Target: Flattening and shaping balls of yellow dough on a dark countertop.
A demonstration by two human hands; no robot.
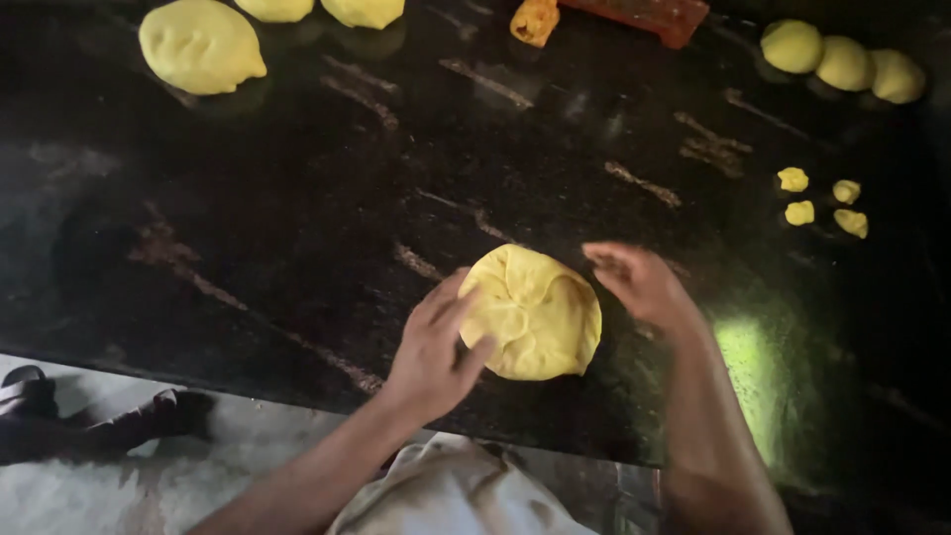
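Note:
A round yellow dough parcel, its top gathered into folds, lies on the black stone counter near the front edge. My left hand rests against its left side, fingers spread and touching the dough. Just to the right of the parcel my right hand hovers open, fingers apart, holding nothing.
Three filled yellow dough pieces lie at the back left. Three smooth dough balls sit at the back right, with several small dough bits below them. An orange-red object lies at the back edge. The floor shows below the counter.

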